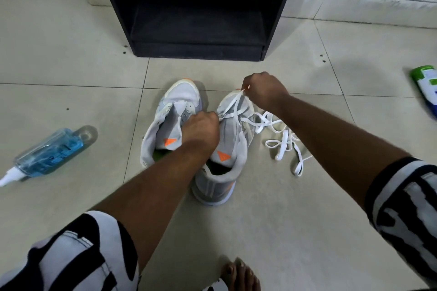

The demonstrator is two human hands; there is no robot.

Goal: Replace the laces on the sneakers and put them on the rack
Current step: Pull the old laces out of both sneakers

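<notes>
Right now my right hand point(263, 89) pinches the white lace point(233, 104) above the right sneaker's point(230, 139) toe; left hand point(201, 129) grips at its eyelets, nearer. Shoe's long axis points toward the rack point(198, 28).

I see two grey sneakers point(170, 123) upright side by side; a white lace point(281, 142) half-threaded in the right one, dark rack point(196, 30) beyond.
</notes>
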